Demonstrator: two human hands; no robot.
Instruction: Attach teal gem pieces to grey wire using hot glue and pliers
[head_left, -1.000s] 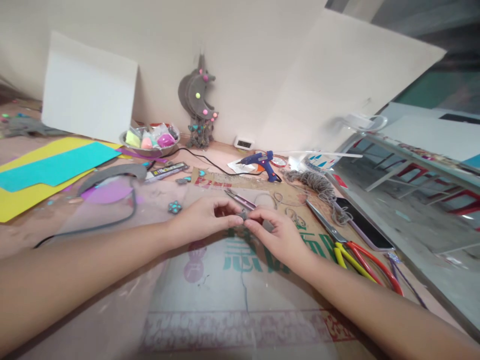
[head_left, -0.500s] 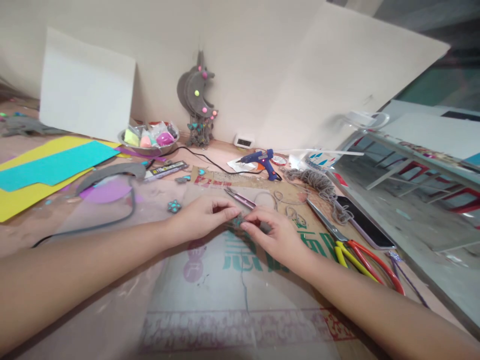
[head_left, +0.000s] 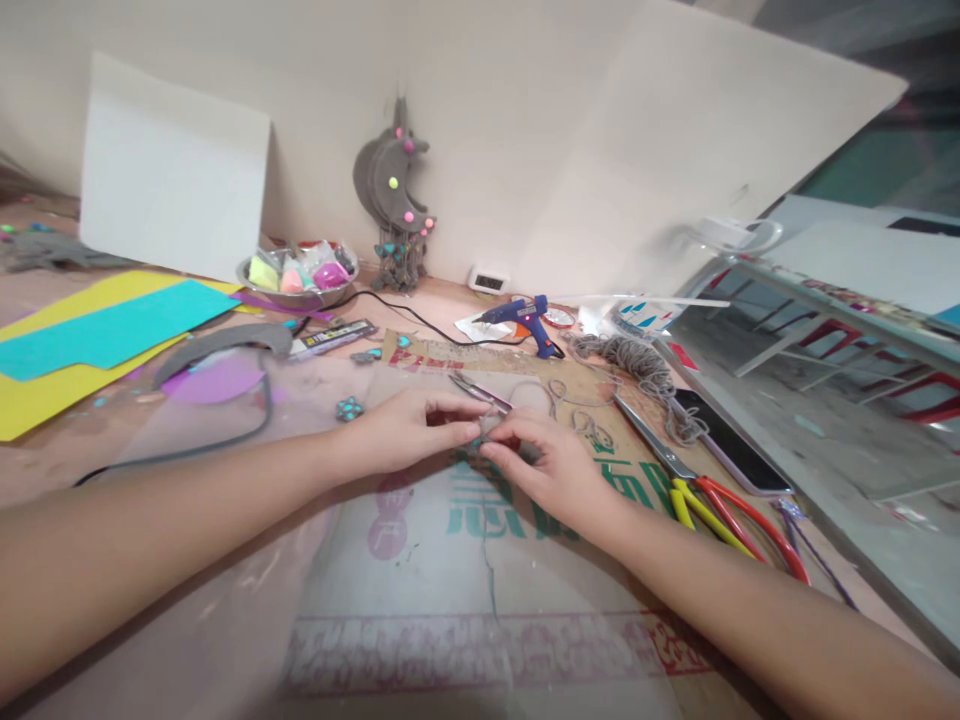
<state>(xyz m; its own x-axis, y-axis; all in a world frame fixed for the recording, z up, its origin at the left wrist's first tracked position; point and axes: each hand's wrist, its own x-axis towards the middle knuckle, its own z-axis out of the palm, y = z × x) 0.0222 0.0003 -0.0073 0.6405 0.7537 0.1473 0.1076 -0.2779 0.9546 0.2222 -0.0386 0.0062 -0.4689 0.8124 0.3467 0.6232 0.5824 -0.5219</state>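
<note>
Now, compared with half a second ago, I see the small grey piece [head_left: 489, 424] turned in the fingertips: more of its plain grey shows above, with a spot of teal lower down. The forearms keep nearly the same place. The left hand [head_left: 409, 430] has thumb and forefinger narrowed on the piece; the right hand [head_left: 547, 458] pinches it from the other side, its far fingers curled out of my sight. The piece sits between the two hands, above the cardboard [head_left: 600, 590].

Counting what lies about, I get one teal-dotted star [head_left: 349, 409] near the left wrist, one craft knife [head_left: 469, 387] just beyond the fingertips, one blue glue gun [head_left: 529, 320] farther back, one bundle of grey yarn [head_left: 634, 362], one pair of scissors [head_left: 682, 468] and one phone [head_left: 731, 445].

For edges, the table [head_left: 442, 292] meets the wall at the back, and its right edge slants down just past the phone. The knife hems in forward travel and the scissors stand right of the right wrist; the widest room I have is between the forearms, toward the bottom.
</note>
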